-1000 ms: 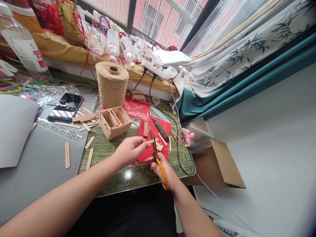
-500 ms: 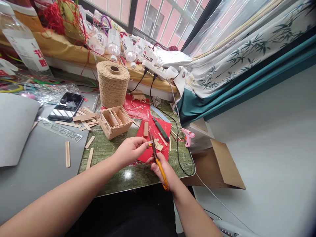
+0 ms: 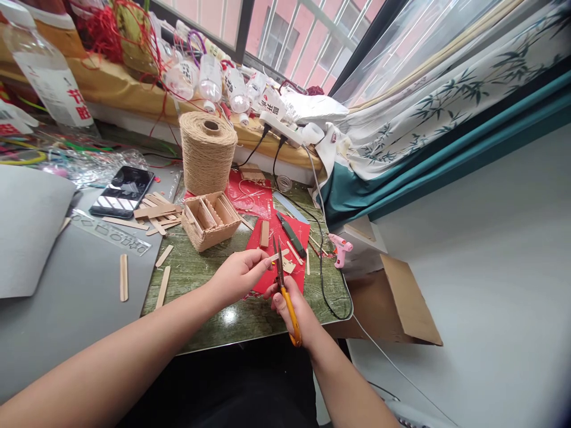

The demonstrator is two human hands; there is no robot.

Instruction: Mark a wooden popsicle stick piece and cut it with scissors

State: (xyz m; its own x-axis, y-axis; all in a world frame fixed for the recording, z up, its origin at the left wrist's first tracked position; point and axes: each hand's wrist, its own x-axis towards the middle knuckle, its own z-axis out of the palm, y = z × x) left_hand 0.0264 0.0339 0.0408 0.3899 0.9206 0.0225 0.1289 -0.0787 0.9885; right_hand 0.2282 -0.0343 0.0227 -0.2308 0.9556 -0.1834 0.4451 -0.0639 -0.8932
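— Wood was what the left hand [image 3: 238,274] held: a short piece of craft stick [image 3: 277,256], pinched between thumb and fingertips just right of the frame's centre, its free end poking toward the blades.

— And the right hand [image 3: 292,306]?

— It was wrapped around the orange handles of the scissors [image 3: 284,284], fingers curled tight through the loops, with the blades pointing up the frame and meeting the stick's end. Whether the blades had closed fully I couldn't tell. Holding the stick level and close to the tip probably kept it steady for the cut.

— What lay underneath?

— A red paper sheet [image 3: 292,229] on the green marbled tabletop [image 3: 200,270], with offcuts scattered on it. It likely served to catch the scraps.

— Anything crowding the hands?

— Left of centre stood an open box of craft sticks [image 3: 210,219], behind it a big spool of jute twine [image 3: 207,151]. A black cable [image 3: 322,270] ran down the right side of the table, near a pink glue gun [image 3: 339,247]. Loose sticks [image 3: 155,213] and a phone [image 3: 122,191] lay toward the left, well apart from the cutting.
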